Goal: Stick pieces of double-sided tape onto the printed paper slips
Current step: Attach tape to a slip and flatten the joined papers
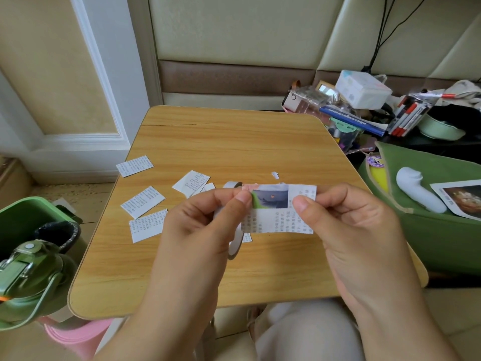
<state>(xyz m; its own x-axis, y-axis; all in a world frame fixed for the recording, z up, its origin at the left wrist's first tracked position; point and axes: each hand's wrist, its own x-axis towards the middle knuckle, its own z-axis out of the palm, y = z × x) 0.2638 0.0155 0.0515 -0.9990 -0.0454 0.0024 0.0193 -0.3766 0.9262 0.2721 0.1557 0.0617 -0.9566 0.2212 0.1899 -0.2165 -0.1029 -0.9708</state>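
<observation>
Both hands pinch one printed slip (279,208) in the air above the wooden table (234,142): the right hand (346,222) grasps its right end between thumb and fingers, and the left hand (205,222) nips its upper left corner, where a pinkish, crumpled piece of tape (248,187) sits under the thumb tip. It looks as if the right hand is steadying the paper so the left can press the tape down or peel its backing; which of the two cannot be told. The slip's long axis runs left to right between the two grips, its printed face, with a small picture at the top, turned up toward the wearer.

Just behind and below the left fingers lies the tape roll (235,246), partly hidden, kept close for the next piece. Farther left of the grip, several other slips (143,201) lie flat and scattered on the table, and a scrap of white backing (275,174) rests just beyond the held slip. Well out to the left stands a green bin (26,217), and out to the right a green pouch (429,204)
</observation>
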